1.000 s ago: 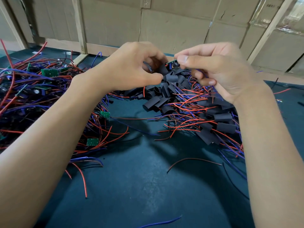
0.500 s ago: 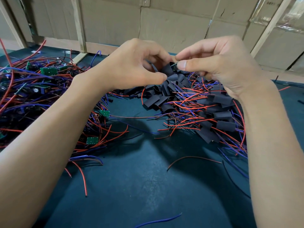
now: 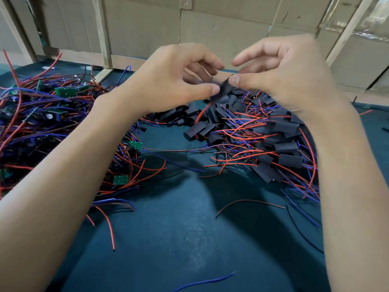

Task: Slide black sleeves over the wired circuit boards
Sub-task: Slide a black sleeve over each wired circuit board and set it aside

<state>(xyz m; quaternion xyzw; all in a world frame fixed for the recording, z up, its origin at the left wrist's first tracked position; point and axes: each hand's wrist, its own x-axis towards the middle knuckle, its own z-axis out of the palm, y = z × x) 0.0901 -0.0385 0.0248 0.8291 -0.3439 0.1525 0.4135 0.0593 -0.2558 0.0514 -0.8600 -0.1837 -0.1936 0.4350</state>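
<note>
Above the table's middle, my left hand (image 3: 168, 81) and my right hand (image 3: 282, 76) meet at a black sleeve (image 3: 223, 89). Each hand pinches it between thumb and fingers; my right hand is blurred and its upper fingers are spread. A red wire (image 3: 201, 115) hangs down from the sleeve, and the board inside is hidden. A heap of sleeved boards (image 3: 284, 148) with red and blue leads lies at the right. Bare green circuit boards (image 3: 65, 92) sit tangled in wires at the left.
The table has a dark teal mat (image 3: 189, 239) with loose wire offcuts (image 3: 250, 202) on it. Two single green boards (image 3: 135, 145) lie near my left forearm. Cardboard boxes (image 3: 221, 28) and a wooden frame (image 3: 101, 32) close off the far edge.
Both hands have risen a little. My right hand has opened its upper fingers and now pinches the sleeve's end, and a red wire has swung down below the sleeve.
</note>
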